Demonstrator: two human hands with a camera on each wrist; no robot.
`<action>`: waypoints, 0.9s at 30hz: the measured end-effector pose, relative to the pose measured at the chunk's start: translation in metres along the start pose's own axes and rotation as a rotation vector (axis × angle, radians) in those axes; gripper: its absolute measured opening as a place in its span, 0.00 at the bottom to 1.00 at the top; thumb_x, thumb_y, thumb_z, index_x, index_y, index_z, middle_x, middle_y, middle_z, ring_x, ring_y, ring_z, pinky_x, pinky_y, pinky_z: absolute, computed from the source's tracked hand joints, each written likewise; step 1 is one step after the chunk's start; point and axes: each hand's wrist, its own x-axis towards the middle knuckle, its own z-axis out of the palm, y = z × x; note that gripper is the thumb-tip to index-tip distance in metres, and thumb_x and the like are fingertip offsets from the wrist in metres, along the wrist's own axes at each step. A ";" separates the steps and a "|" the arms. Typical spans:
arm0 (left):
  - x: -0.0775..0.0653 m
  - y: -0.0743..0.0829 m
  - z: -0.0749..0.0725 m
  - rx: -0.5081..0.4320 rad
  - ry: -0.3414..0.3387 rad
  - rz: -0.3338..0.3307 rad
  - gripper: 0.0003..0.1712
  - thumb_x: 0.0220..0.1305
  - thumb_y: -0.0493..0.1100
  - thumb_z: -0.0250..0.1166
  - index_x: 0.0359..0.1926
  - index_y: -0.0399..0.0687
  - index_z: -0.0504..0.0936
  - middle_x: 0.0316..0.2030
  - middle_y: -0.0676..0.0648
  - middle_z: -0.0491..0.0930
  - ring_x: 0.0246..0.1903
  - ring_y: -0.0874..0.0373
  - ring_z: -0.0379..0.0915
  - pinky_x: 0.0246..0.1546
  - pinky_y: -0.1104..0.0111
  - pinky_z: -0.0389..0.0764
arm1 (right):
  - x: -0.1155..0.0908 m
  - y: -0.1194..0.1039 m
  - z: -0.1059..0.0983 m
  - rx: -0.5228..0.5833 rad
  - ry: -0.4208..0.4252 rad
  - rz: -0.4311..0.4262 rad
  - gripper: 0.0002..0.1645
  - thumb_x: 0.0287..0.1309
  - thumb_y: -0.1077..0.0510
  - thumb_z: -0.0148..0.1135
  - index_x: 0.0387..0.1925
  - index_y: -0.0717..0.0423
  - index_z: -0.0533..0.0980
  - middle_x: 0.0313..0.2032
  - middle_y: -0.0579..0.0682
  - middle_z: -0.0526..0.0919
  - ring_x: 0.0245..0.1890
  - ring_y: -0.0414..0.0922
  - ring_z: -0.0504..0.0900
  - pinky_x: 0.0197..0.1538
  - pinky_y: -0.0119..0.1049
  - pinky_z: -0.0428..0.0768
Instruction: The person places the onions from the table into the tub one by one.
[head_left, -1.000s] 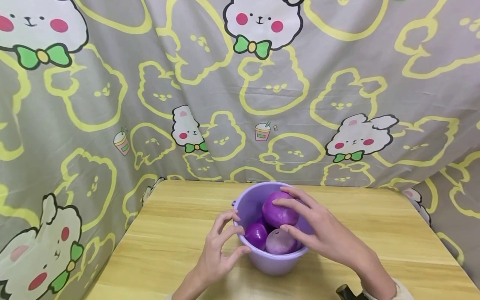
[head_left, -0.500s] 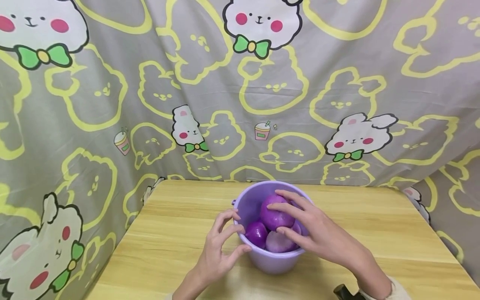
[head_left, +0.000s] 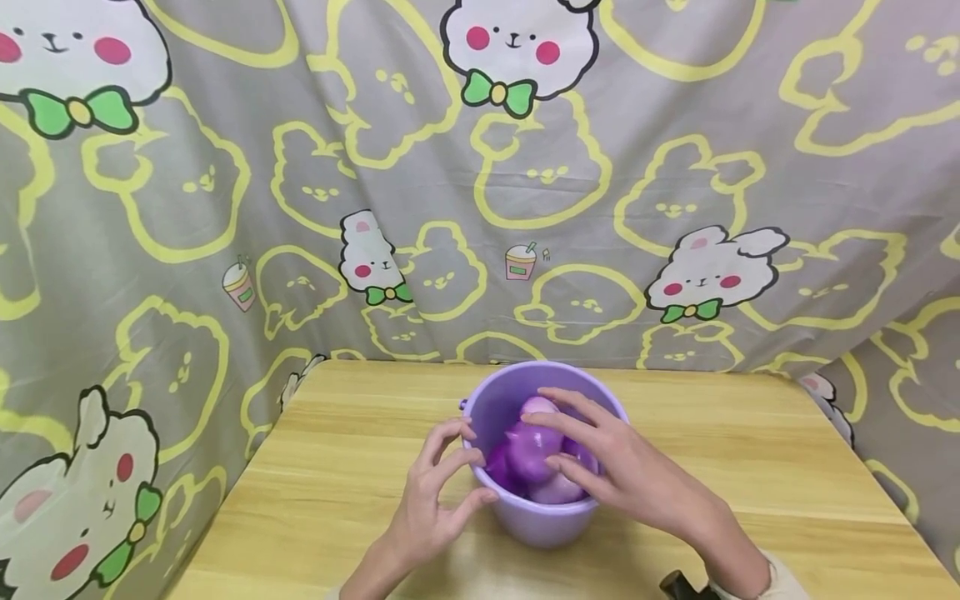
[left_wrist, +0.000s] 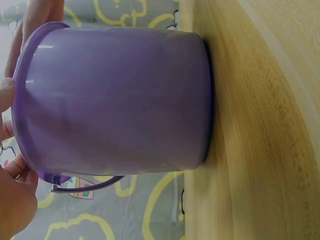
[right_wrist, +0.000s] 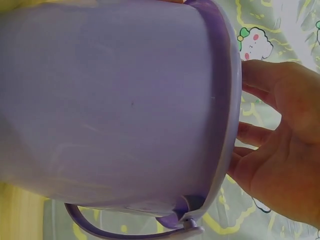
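A purple bucket [head_left: 546,517] stands upright on the wooden table [head_left: 360,433] in the head view. My left hand [head_left: 438,492] holds its left rim, curved fingertips at the rim and thumb against the outer side. My right hand [head_left: 622,454] reaches over the right rim with spread, slightly bent fingers. Under those fingertips a purple onion [head_left: 532,457], blurred, lies low inside, its pointed end to the left. Other onions, among them a paler one [head_left: 558,490], show partly beneath it. In the right wrist view the right hand's fingertips are hidden behind the rim [right_wrist: 231,100].
The bucket's handle [left_wrist: 95,188] hangs down on one side. A dark cylindrical object [head_left: 684,586] is by the right sleeve at the front edge of the head view. A grey patterned curtain [head_left: 480,192] hangs behind and beside the table.
The onion under my right hand has gone down and left in the bucket, out from between the fingers. The right hand has shifted slightly left and lower; the left hand stays at the rim.
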 end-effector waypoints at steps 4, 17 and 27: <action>0.003 0.001 0.000 -0.005 0.003 0.014 0.17 0.65 0.51 0.73 0.42 0.43 0.81 0.52 0.38 0.74 0.59 0.38 0.71 0.70 0.60 0.70 | -0.002 0.000 -0.004 0.000 0.015 0.001 0.33 0.64 0.57 0.71 0.69 0.43 0.73 0.70 0.46 0.70 0.69 0.49 0.71 0.63 0.46 0.80; 0.000 0.001 0.000 0.004 -0.016 -0.022 0.16 0.63 0.51 0.74 0.43 0.47 0.82 0.53 0.40 0.74 0.61 0.40 0.71 0.71 0.60 0.69 | -0.011 0.004 -0.009 0.020 0.060 0.047 0.31 0.66 0.61 0.68 0.68 0.39 0.73 0.69 0.42 0.71 0.69 0.46 0.71 0.71 0.30 0.68; 0.014 0.012 -0.009 0.010 -0.019 -0.015 0.16 0.61 0.47 0.76 0.44 0.46 0.82 0.55 0.38 0.74 0.59 0.37 0.72 0.70 0.58 0.70 | -0.014 0.011 -0.010 0.012 0.180 0.046 0.34 0.63 0.62 0.70 0.68 0.38 0.73 0.69 0.42 0.71 0.69 0.46 0.71 0.72 0.28 0.66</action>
